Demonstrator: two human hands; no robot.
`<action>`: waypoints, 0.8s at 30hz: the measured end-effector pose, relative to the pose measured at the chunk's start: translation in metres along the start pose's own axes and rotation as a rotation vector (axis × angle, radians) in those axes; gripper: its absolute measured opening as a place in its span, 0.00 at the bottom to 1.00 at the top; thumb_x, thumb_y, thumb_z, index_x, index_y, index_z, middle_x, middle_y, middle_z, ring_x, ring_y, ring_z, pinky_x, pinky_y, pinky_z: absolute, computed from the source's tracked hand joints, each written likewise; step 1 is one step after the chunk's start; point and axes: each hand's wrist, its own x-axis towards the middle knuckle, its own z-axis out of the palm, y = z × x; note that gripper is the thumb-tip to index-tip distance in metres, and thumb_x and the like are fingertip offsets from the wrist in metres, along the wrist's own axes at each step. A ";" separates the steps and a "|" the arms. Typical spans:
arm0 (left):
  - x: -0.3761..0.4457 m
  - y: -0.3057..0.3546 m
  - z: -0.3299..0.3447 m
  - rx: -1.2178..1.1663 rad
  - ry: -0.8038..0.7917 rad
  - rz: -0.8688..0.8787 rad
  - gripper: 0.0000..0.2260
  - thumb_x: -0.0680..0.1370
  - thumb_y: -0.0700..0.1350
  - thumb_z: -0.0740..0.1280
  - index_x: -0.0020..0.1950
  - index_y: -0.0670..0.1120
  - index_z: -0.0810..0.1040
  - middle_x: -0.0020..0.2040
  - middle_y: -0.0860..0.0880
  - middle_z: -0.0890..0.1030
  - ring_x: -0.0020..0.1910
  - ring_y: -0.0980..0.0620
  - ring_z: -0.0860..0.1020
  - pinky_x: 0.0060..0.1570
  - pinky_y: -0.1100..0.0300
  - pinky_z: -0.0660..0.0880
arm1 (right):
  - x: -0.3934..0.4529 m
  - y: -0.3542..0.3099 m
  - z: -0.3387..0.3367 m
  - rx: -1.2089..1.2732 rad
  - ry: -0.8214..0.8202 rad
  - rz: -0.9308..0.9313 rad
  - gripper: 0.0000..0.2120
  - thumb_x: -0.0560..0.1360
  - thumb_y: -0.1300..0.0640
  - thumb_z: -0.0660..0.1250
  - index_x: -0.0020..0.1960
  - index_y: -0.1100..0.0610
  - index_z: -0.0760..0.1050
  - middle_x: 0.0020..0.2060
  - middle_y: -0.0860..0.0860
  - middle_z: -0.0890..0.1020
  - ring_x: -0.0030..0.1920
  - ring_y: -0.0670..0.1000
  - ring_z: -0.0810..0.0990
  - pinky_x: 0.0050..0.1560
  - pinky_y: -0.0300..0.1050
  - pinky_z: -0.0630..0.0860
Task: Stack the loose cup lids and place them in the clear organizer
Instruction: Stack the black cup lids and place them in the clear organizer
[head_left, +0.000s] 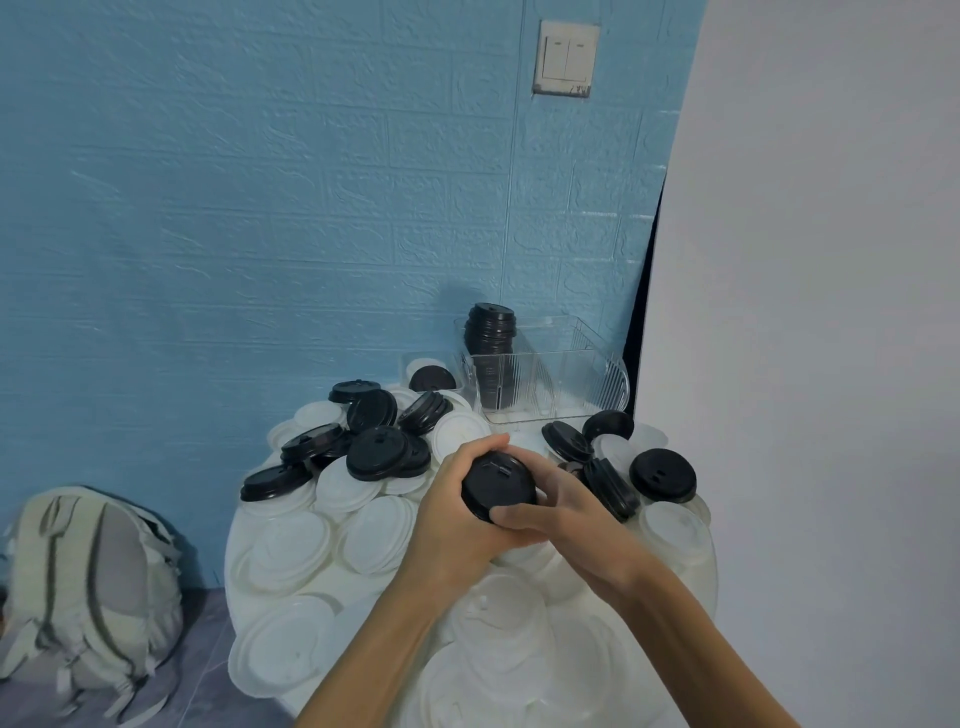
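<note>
- While both hands, left hand (457, 512) and right hand (558, 512), keep a clamped grip on a black lid stack (497, 486) just before the clear organizer (550, 382):
- 1 black stack (489, 332) stands inside the organizer.
- Dozens of loose lids (374, 454) remain on the desk (363, 592) before it.

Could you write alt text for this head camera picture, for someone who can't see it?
Both hands, left hand and right hand, grip a black lid stack over a table heaped with black and white lids. Behind, a clear organizer holds another black stack.

White table (234, 558), loose black lids (377, 453), white lids (288, 545), clear organizer (550, 382)
</note>
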 end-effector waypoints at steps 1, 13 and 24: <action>0.000 -0.001 0.000 0.010 0.016 0.006 0.36 0.58 0.39 0.85 0.61 0.60 0.80 0.58 0.56 0.82 0.57 0.57 0.81 0.55 0.60 0.80 | 0.000 0.000 0.001 -0.007 -0.004 0.000 0.29 0.69 0.63 0.73 0.69 0.53 0.75 0.59 0.54 0.85 0.62 0.52 0.82 0.63 0.44 0.78; -0.003 -0.002 -0.009 -0.022 0.024 -0.085 0.30 0.62 0.31 0.83 0.58 0.53 0.81 0.51 0.55 0.83 0.47 0.62 0.80 0.47 0.68 0.77 | 0.005 0.003 -0.090 -0.842 0.469 0.054 0.30 0.71 0.47 0.78 0.71 0.46 0.73 0.61 0.44 0.78 0.59 0.51 0.78 0.59 0.47 0.75; -0.001 -0.003 -0.001 -0.031 -0.011 -0.078 0.31 0.62 0.31 0.83 0.59 0.52 0.80 0.52 0.55 0.82 0.47 0.64 0.80 0.47 0.69 0.76 | 0.008 0.023 -0.094 -0.991 0.561 0.130 0.15 0.73 0.53 0.76 0.60 0.49 0.82 0.52 0.45 0.85 0.49 0.48 0.82 0.53 0.47 0.77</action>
